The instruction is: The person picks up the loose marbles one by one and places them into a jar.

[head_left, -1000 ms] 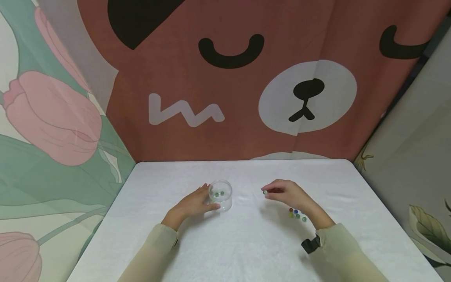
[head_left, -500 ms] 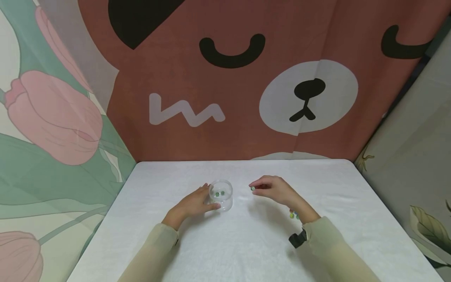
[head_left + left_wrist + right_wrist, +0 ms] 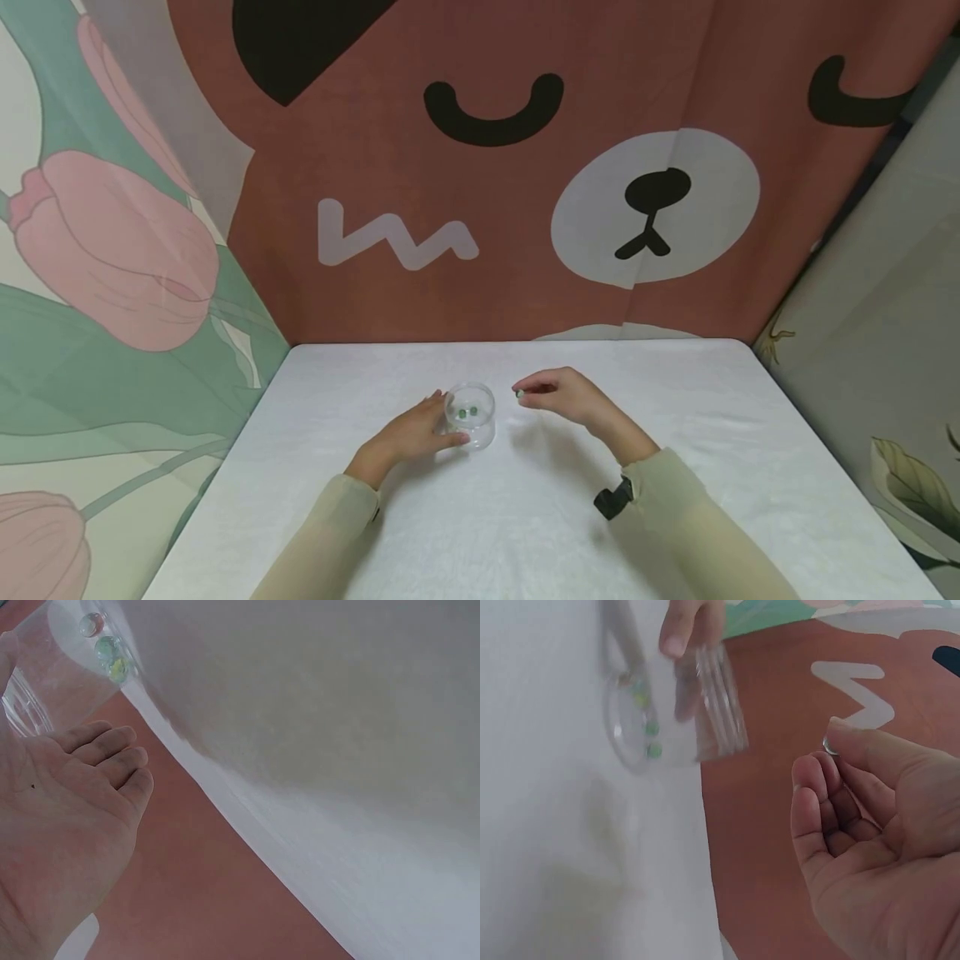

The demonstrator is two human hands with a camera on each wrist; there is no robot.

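My left hand [image 3: 411, 429] holds a clear round jar [image 3: 482, 431] standing on the table, thumb at its near side and fingers round the back. Several glass marbles lie at the bottom of the jar; in the left wrist view a green marble [image 3: 106, 649] and a yellow-green marble [image 3: 118, 670] show through the wall. To the right of the jar and raised above the cloth, my right hand [image 3: 566, 396] pinches a small marble [image 3: 829, 745] between thumb and fingertip. Its other fingers curl inward, apart from the jar.
A white cloth [image 3: 420, 517] covers the table, which ends at a brown printed curtain [image 3: 375, 308] behind. A flowered curtain [image 3: 112, 392] hangs on the left. A black strap device [image 3: 613, 498] sits on the right wrist. The right forearm hides the spot where loose marbles lay.
My right hand has moved left and slightly away from me with the marble, closer to the jar. Its forearm now covers the loose marbles. The left hand and jar have stayed put.
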